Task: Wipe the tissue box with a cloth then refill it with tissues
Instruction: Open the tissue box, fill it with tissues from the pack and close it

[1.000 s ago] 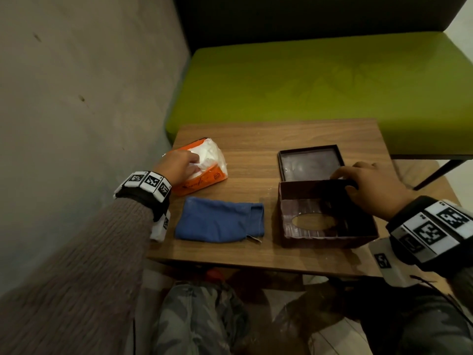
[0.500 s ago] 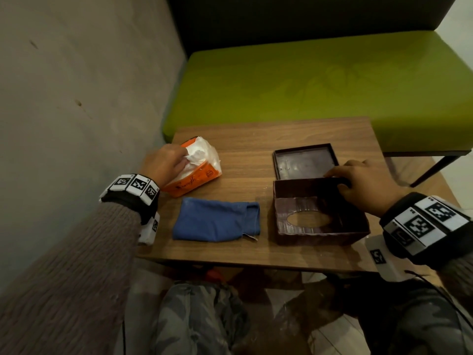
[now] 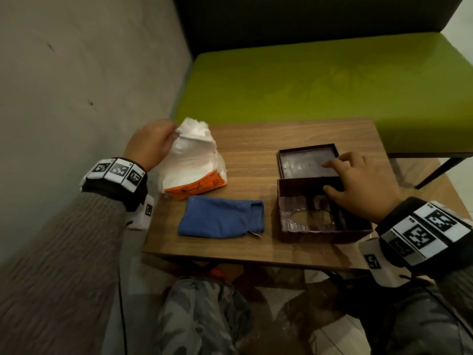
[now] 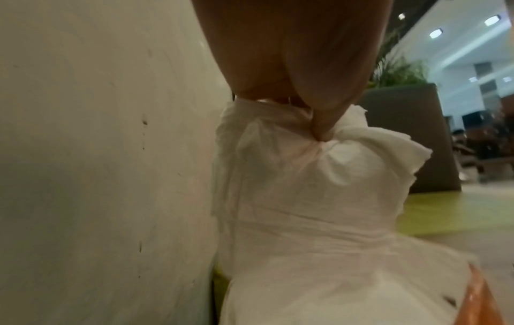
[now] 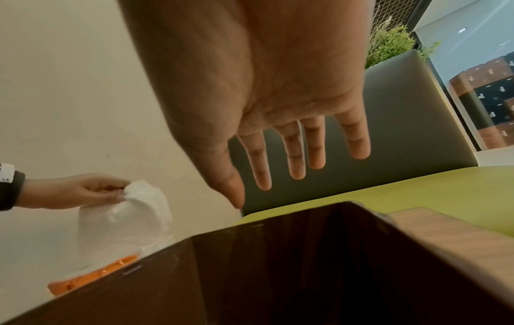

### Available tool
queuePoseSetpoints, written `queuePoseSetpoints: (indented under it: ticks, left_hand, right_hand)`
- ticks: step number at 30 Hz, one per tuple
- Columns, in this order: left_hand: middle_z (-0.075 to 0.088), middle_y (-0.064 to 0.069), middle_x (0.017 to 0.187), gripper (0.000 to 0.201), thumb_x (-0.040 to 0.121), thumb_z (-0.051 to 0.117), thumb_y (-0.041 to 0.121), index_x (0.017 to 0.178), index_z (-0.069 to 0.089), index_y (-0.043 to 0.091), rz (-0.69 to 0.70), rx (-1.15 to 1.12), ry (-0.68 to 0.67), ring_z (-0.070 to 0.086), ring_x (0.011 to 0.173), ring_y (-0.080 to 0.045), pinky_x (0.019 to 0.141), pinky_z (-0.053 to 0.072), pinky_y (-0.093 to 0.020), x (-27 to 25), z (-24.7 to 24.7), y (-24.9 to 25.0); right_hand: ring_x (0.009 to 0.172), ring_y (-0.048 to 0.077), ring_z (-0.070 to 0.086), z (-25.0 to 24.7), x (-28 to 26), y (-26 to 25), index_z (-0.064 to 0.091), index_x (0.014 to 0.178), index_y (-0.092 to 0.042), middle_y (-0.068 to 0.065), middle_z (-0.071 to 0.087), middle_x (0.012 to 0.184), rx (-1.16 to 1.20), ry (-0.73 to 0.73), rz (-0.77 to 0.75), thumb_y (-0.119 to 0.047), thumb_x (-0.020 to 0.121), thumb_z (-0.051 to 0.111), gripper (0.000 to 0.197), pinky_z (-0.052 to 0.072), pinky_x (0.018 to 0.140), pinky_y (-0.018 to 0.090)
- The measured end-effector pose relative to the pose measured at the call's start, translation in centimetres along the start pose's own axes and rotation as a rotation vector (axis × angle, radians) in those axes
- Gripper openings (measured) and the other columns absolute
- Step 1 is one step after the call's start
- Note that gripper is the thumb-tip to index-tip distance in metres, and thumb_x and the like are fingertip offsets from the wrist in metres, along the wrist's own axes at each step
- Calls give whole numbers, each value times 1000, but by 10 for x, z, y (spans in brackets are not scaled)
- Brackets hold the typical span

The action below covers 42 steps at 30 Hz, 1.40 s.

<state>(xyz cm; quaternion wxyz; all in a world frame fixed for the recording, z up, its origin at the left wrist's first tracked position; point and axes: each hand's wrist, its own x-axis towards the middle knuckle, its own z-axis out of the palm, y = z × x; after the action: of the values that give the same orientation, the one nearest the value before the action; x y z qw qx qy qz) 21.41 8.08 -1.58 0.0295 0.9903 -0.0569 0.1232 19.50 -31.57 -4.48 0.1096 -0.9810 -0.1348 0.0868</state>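
My left hand (image 3: 174, 135) pinches a bunch of white tissues (image 3: 193, 135) and holds them stretched up out of the orange pack (image 3: 197, 187) at the table's left. The pinch (image 4: 317, 136) on the tissues (image 4: 292, 198) shows close up in the left wrist view. A folded blue cloth (image 3: 222, 216) lies in front of the pack. The dark brown tissue box (image 3: 322, 226) sits at the right, oval slot down and hollow side up, with its flat tray (image 3: 304, 160) behind it. My right hand (image 3: 330, 176) hovers over the box's far wall, fingers (image 5: 294, 154) straight and holding nothing.
The small wooden table (image 3: 256, 139) stands against a grey wall (image 3: 76, 73) on the left, with a green bench (image 3: 307, 85) right behind it. My knees (image 3: 202, 316) are under the table's near edge.
My left hand has risen and drawn the tissues up out of the pack, which now tilts up. My right hand's fingers have come off the box's far wall and straightened.
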Motion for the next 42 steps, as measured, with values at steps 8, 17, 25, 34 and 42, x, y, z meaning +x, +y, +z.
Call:
queuePoseSetpoints:
  ticks: [8,17,25,34,42]
  left_hand:
    - [57,1,78,9,93,50,17,92,59,14,-360,-879,16,51,64,3,62,42,-19,-20,-8,51]
    - [60,-15,122,26,98,38,8,119,54,5,-546,-1688,-132,56,116,-26,101,44,-38,-64,17,159]
    - [64,-10,117,29,98,36,12,118,56,5,-689,-1745,-202,60,109,-19,91,49,-30,-87,22,199]
    - [67,0,118,46,90,47,53,121,58,21,-640,-1667,-260,63,109,-17,98,47,-42,-100,9,219]
    - [59,3,112,43,98,40,37,136,36,19,-562,-1421,-120,57,88,3,66,50,-7,-108,22,255]
  right_hand:
    - [122,26,44,-9,-7,-43,48,134,-13,12,50,130,312,110,-210,-41,92,55,51,37,97,35]
    - [107,15,66,0,-25,-75,55,115,-30,-4,69,115,1563,-417,140,-49,95,44,30,57,83,32]
    - [116,28,61,22,-40,-52,49,134,-8,13,63,127,1780,-358,239,-37,89,62,56,45,103,48]
    - [111,31,64,29,-58,-52,50,133,-7,15,64,124,1833,-342,265,-31,91,62,50,53,93,47]
    - [112,36,62,42,-61,-69,58,127,-7,20,64,122,1863,-268,310,-46,68,76,73,45,101,55]
